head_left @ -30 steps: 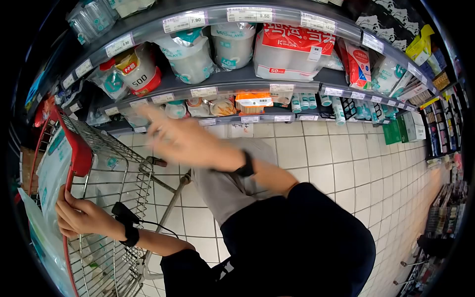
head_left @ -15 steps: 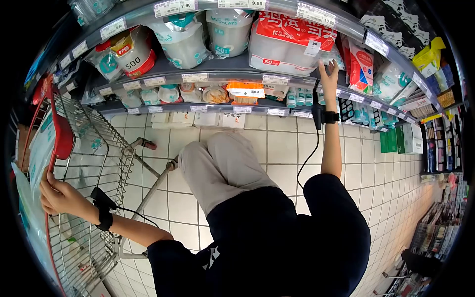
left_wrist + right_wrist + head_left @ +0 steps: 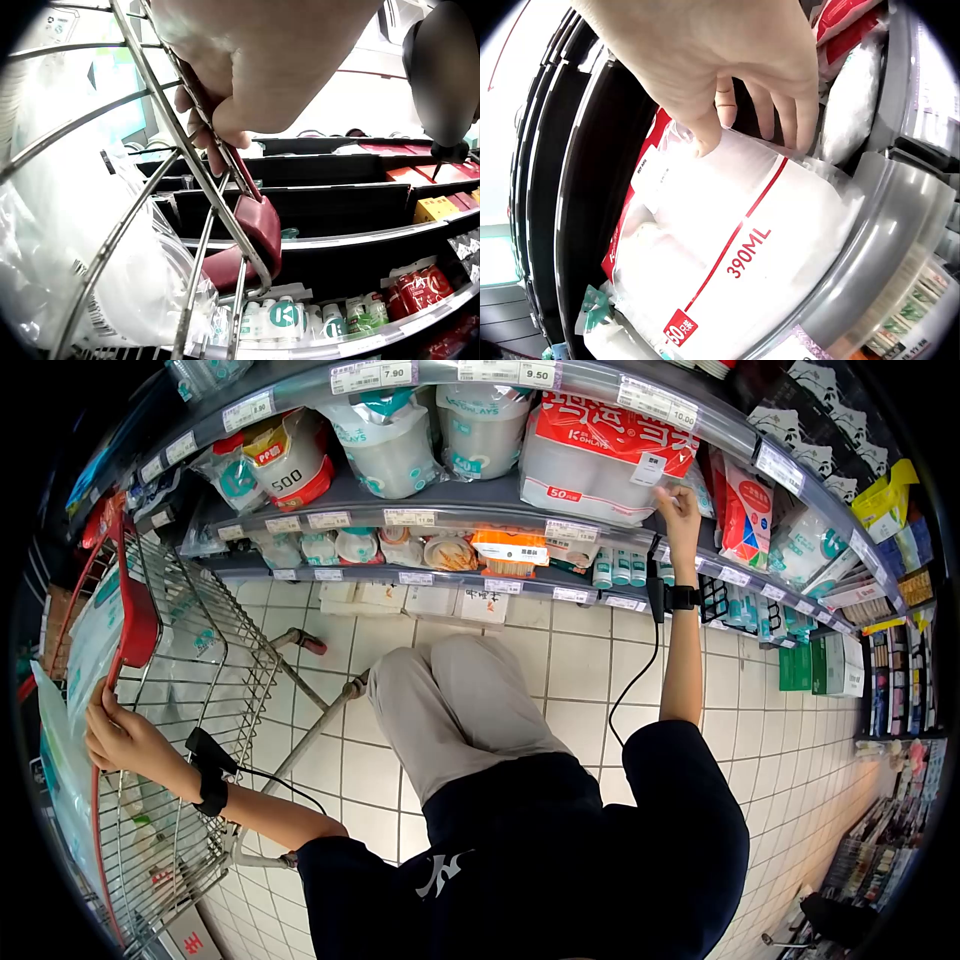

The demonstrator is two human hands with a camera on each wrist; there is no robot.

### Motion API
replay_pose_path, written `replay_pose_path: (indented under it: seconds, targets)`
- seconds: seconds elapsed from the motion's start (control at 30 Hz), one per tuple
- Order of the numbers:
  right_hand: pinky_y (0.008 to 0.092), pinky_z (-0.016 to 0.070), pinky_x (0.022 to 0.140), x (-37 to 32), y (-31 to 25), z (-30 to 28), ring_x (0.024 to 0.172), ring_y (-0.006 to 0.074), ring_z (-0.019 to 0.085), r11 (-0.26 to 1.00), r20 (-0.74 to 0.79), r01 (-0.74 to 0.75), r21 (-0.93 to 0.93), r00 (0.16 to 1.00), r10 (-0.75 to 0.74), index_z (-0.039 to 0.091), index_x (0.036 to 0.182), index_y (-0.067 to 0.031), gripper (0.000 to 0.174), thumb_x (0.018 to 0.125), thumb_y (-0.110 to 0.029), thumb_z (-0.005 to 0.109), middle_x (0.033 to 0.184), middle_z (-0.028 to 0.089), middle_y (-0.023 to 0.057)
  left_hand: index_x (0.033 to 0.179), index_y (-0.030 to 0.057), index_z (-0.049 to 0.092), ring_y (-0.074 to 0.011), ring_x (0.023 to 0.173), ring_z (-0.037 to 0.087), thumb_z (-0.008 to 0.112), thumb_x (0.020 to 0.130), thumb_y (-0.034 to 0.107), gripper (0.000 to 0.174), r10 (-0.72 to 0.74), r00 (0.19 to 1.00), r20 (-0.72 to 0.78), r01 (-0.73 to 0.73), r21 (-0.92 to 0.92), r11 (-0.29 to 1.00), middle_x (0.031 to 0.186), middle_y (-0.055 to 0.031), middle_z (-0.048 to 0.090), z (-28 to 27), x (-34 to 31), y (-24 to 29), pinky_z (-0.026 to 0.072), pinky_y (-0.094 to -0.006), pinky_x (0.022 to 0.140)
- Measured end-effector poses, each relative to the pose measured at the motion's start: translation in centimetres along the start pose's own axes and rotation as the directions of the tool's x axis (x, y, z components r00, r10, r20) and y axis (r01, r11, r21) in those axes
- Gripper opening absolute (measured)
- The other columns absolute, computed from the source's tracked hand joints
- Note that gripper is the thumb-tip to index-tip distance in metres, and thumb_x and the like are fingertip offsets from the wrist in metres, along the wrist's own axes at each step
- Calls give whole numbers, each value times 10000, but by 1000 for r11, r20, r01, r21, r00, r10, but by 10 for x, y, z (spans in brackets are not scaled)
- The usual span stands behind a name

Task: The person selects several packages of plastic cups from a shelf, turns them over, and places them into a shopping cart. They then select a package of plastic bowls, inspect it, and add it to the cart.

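At the cart's red-trimmed rail (image 3: 137,622) (image 3: 259,225), the left hand (image 3: 130,738) (image 3: 255,67) has its fingers curled round the bar. On the middle shelf lies a large clear pack of cups (image 3: 575,478) (image 3: 757,217) with a red top and "390ML" on its side. The right hand (image 3: 682,530) (image 3: 720,52) pinches the pack's right end: in the right wrist view the thumb lies on the wrapped face and the other fingers reach over the end, their tips partly hidden.
Bagged cups and bowls (image 3: 385,450) stand left of the pack, a red-and-white packet (image 3: 745,510) right of it. Price labels line the shelf edge (image 3: 480,520). Clear bags (image 3: 97,195) fill part of the wire cart (image 3: 200,690). Boxes (image 3: 455,603) sit on the floor under the shelves.
The right hand swung from over the cart across to the pack's right end, and its spread fingers have closed in on it. The left hand stays on the rail.
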State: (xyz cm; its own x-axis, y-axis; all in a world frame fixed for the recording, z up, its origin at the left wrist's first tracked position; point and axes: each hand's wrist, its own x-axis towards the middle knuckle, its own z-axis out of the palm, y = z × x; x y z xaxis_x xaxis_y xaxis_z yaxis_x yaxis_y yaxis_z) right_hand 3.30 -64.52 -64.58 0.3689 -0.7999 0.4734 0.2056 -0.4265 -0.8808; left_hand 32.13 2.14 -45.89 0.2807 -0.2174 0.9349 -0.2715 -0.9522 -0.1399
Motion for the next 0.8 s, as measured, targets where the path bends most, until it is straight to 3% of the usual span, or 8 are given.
replay_pose_path:
  seconds: [0.17, 0.3, 0.33, 0.37, 0.43, 0.5, 0.63, 0.8]
  targets:
    - [207, 455, 722, -1, 0, 1, 775, 56, 487, 998, -12, 47, -33, 999, -48, 506, 871, -30, 164, 899, -144, 620, 840, 519, -10, 952, 169, 676, -122, 727, 460, 479, 965, 267, 220, 12, 1000, 15, -12, -16, 1000, 794, 103, 626, -6, 2, 5, 307, -288, 819]
    - [280, 500, 821, -6, -16, 0, 982, 111, 551, 998, -64, -53, 37, 996, 55, 516, 920, -37, 137, 899, -135, 609, 1081, 578, 74, 989, 149, 676, -118, 781, 499, 482, 964, 279, 234, 35, 997, 73, -25, -123, 992, 869, 77, 655, -9, 4, -6, 313, -285, 841]
    - [304, 474, 887, -1, -14, -8, 1069, 166, 539, 1000, 0, -11, 13, 1000, 11, 495, 1077, -34, 250, 895, -154, 616, 1177, 553, 120, 999, 141, 676, -123, 810, 517, 489, 961, 279, 236, 1, 994, 112, 8, -79, 997, 911, 61, 664, -8, 2, -10, 317, -289, 848]
    - [304, 474, 887, 1, -14, -9, 1069, 166, 539, 1000, -12, -12, 10, 1000, 12, 495, 1077, -34, 250, 895, -154, 616, 1177, 553, 120, 999, 141, 676, -123, 810, 517, 489, 961, 279, 236, 8, 994, 108, 1, -89, 996, 911, 61, 664, -6, 3, -11, 317, -289, 848]
    - [342, 422, 959, 9, -30, -5, 1164, 242, 493, 997, 47, 46, -68, 998, -43, 375, 1270, -33, 540, 858, -223, 668, 1301, 463, 195, 978, 146, 682, -131, 790, 557, 511, 948, 274, 216, 18, 998, 67, -11, -97, 995, 899, 55, 678, -3, 2, -11, 373, -281, 773]
    - [389, 331, 1045, 26, -28, -11, 1306, 292, 347, 996, 189, 42, -73, 982, -28, 196, 1408, -26, 880, 772, -282, 749, 1391, 351, 224, 991, 137, 679, -132, 797, 534, 503, 954, 265, 221, 21, 998, 61, -16, -85, 996, 906, 56, 671, -8, 1, -4, 357, -276, 792]
    - [352, 318, 1053, 40, -31, -9, 1301, 245, 355, 990, 310, 52, -132, 951, -8, 163, 1426, -18, 956, 722, -220, 777, 1398, 355, 166, 1000, 130, 671, -135, 785, 505, 489, 962, 256, 224, 20, 998, 62, -11, -132, 991, 917, 54, 661, -7, 3, -4, 347, -276, 798]
    - [322, 373, 994, 48, -22, -3, 1169, 202, 470, 989, 335, 9, -150, 941, 42, 270, 1366, -9, 823, 743, -210, 767, 1293, 468, 134, 982, 136, 659, -147, 752, 497, 480, 964, 273, 226, 34, 997, 75, -29, -69, 997, 921, 53, 658, -9, 3, -2, 347, -287, 816]
